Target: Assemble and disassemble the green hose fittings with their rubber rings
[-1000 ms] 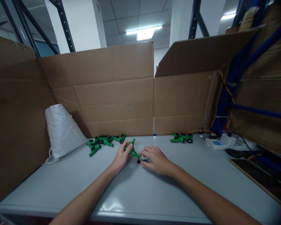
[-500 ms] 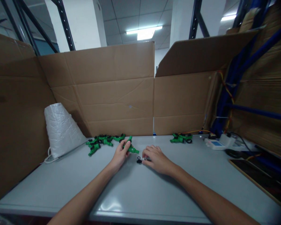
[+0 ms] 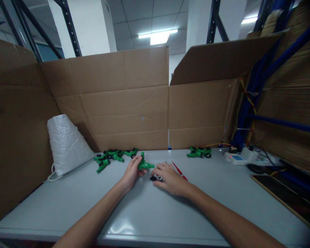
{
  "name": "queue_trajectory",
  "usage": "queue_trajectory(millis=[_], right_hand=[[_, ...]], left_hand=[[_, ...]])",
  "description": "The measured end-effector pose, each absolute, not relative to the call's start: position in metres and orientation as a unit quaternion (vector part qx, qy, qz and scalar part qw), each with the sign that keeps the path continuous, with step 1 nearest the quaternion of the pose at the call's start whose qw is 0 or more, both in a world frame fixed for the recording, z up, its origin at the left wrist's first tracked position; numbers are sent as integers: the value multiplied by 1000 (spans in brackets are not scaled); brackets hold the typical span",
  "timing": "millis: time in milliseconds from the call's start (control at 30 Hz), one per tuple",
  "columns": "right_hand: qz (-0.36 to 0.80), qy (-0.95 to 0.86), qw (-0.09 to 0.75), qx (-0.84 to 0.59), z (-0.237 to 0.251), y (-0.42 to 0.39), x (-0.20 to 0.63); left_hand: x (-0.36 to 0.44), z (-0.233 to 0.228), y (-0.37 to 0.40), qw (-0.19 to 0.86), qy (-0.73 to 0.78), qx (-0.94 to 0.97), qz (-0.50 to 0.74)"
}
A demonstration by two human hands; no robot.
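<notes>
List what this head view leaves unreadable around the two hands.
- Small black and white parts: too small to identify, partly under right hand.
- Green fitting: its near end hidden by left hand.
- Red object: lower end behind the right hand.

Green fitting [image 3: 144, 165], grey table [image 3: 155, 206], brown cardboard [image 3: 124, 103]
</notes>
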State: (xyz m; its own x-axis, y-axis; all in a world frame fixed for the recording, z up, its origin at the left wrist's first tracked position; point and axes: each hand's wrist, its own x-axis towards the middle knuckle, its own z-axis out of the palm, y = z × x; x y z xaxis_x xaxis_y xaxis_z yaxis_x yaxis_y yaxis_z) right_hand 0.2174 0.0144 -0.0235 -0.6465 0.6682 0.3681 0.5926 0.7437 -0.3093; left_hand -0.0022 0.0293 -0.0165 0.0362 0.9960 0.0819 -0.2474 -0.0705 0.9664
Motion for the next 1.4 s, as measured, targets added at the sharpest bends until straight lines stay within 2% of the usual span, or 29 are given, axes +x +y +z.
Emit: queue_trajectory(millis=[200, 533, 967, 1400], right_hand=[[76, -905, 242, -342, -25, 15, 218], [-29, -890, 243, -384, -13, 29, 234], [-6, -910, 166, -380, -15, 40, 253], [-23, -907, 141, -395, -17, 31, 243]], left_hand=[[-3, -15, 27, 557, 408, 460, 558], [-8, -18, 32, 541, 405, 457, 578], [-10, -14, 31, 546, 409, 448, 578], [-14, -16, 36, 543, 429, 438, 574]])
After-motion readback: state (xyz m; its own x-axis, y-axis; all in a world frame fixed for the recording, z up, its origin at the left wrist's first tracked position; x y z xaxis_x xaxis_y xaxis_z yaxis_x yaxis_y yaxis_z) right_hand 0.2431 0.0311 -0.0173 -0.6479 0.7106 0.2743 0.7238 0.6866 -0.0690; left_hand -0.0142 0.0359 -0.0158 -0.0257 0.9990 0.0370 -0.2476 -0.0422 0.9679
